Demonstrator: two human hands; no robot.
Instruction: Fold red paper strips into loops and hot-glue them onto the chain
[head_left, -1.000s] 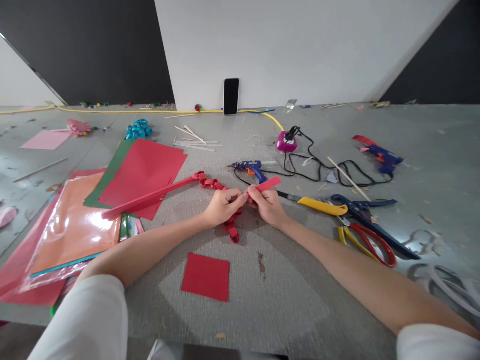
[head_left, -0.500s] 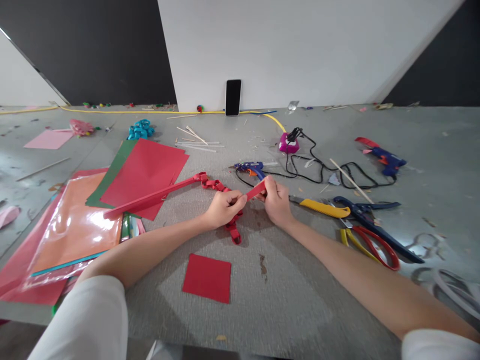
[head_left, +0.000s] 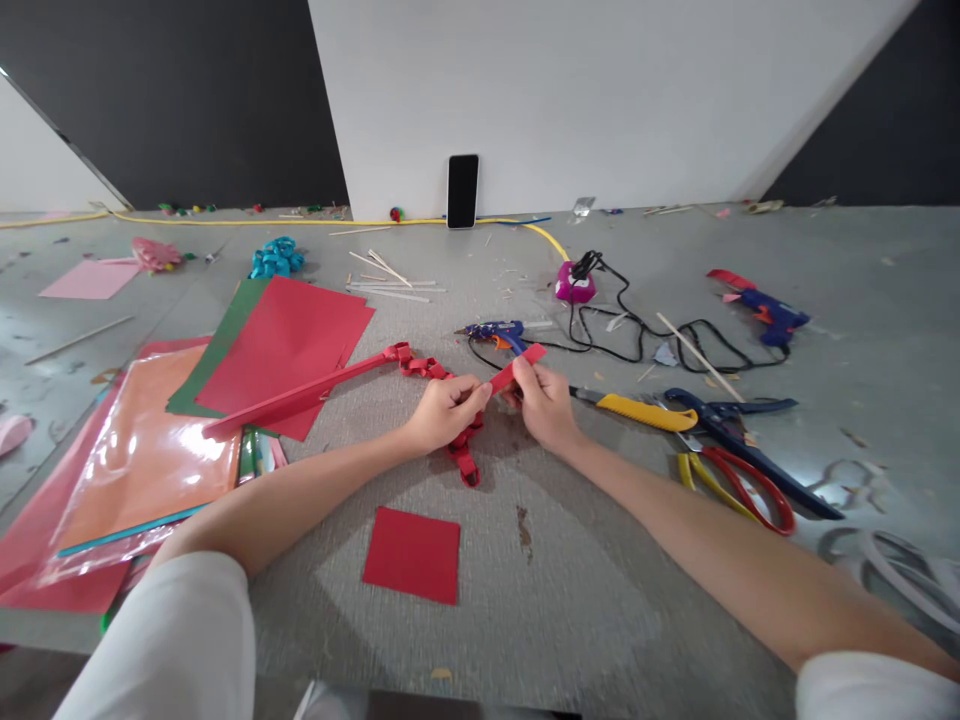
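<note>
A short red paper strip [head_left: 534,354] is stretched between my two hands above the grey table. My left hand [head_left: 448,412] pinches its near end, and my right hand [head_left: 546,402] grips it farther along, with the tip sticking out past the thumb. Under and behind my left hand lies a red paper chain [head_left: 466,465] of folded loops, partly hidden by the fingers. Its far end meets a long red strip [head_left: 300,397]. Just beyond my right hand rests a blue glue gun [head_left: 504,333]. A red paper square [head_left: 412,556] lies flat nearer to me.
Red sheets [head_left: 285,345] and a plastic-wrapped orange pack [head_left: 161,430] lie left. To the right are a yellow-handled cutter [head_left: 646,411], blue pruners [head_left: 739,450], scissors [head_left: 750,488] and another glue gun [head_left: 776,318]. Black cables run to a purple socket [head_left: 574,284]. A phone [head_left: 463,191] leans against the wall.
My right hand has slid back along the red strip towards my left hand, so more of the tip shows beyond its fingers. The view has shifted slightly.
</note>
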